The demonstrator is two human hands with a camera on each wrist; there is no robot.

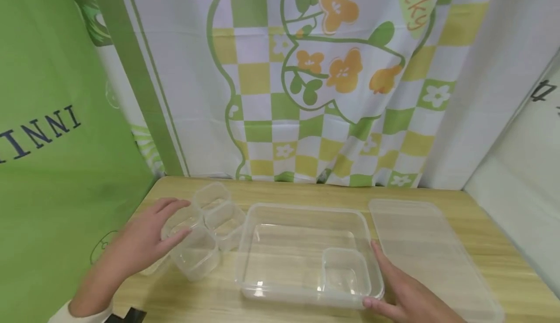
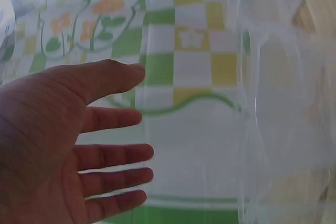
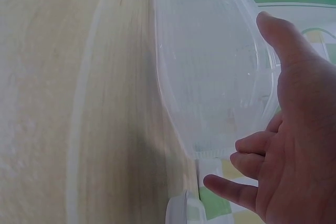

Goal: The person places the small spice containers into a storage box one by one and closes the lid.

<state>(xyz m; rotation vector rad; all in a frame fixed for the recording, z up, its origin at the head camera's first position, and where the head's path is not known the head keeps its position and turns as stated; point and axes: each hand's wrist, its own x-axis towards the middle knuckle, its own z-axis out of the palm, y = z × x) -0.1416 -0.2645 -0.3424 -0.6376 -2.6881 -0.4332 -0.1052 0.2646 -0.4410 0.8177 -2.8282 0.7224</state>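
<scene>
A large clear rectangular container [image 1: 306, 209] sits on the table with one small clear container [image 1: 345, 275] inside its near right corner. My right hand [image 1: 409, 289] rests against its right end, thumb at the near corner and index finger along the side; the right wrist view shows the thumb on the container's rim [image 3: 265, 56]. Over several small clear containers [image 1: 194, 255] on the left, my left hand [image 1: 150, 233] hovers with fingers spread and nothing in its grasp. In the left wrist view, blurred clear containers [image 2: 283, 129] stand beyond the fingertips.
A flat translucent lid [image 1: 433, 250] lies on the wooden table [image 1: 494, 230], right of the large container. Behind the table hangs a checked floral curtain [image 1: 258, 80]; a green cloth [image 1: 52, 70] hangs at left and a white one [image 1: 525, 167] at right.
</scene>
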